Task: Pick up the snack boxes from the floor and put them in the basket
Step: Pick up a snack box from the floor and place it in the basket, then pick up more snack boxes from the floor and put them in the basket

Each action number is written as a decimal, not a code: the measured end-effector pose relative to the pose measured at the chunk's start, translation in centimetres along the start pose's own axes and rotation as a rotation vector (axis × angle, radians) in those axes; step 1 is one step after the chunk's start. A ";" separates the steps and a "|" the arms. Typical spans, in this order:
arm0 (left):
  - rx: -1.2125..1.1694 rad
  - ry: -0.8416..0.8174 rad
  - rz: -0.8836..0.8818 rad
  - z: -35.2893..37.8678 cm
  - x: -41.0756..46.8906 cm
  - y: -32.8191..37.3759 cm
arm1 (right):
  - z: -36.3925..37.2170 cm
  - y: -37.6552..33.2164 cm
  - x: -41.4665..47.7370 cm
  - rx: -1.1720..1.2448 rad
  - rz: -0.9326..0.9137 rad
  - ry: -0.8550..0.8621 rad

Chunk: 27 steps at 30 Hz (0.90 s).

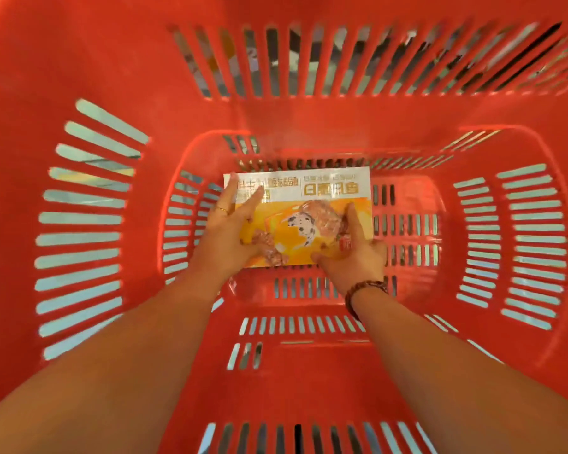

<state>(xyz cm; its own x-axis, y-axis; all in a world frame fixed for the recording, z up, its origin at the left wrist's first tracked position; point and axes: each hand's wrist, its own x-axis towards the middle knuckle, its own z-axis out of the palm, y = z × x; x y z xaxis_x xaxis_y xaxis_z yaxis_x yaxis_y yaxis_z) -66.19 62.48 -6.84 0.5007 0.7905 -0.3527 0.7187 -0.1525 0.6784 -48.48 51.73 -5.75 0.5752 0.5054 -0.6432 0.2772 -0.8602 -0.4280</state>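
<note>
I look straight down into a deep red slotted basket. A flat snack box, white on top with yellow print and an orange picture below, lies low over the basket floor. My left hand lies on the box's left side with its fingers spread and straight across the face. At the box's lower right corner my right hand grips it, thumb on the face and fingers under the edge. Whether the box rests on the floor of the basket cannot be told.
The basket's red walls surround both forearms on all sides. A pale floor shows through the side slots. Blurred dark shapes show through the far slots. No other box is in sight.
</note>
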 end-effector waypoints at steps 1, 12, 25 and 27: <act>0.036 -0.012 -0.005 -0.1 -0.2 0.1 | -0.1 0.1 0.0 -0.041 -0.010 -0.018; 0.073 -0.054 0.021 -5.1 -0.9 10.2 | -9.3 -3.4 -4.5 0.051 -0.088 -0.039; -0.121 -0.135 0.314 -19.0 -16.2 33.5 | -30.9 -7.7 -28.4 0.410 -0.201 0.143; -0.125 -0.160 0.372 -20.2 -18.0 37.5 | -34.4 -6.9 -32.4 0.479 -0.191 0.172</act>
<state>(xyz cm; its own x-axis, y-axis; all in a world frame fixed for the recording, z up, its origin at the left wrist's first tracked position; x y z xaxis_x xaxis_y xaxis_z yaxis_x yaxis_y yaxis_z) -58.03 54.50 38.00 0.7907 0.5916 -0.1574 0.4152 -0.3293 0.8481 -42.56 39.00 39.88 0.6776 0.5970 -0.4295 0.0307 -0.6065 -0.7945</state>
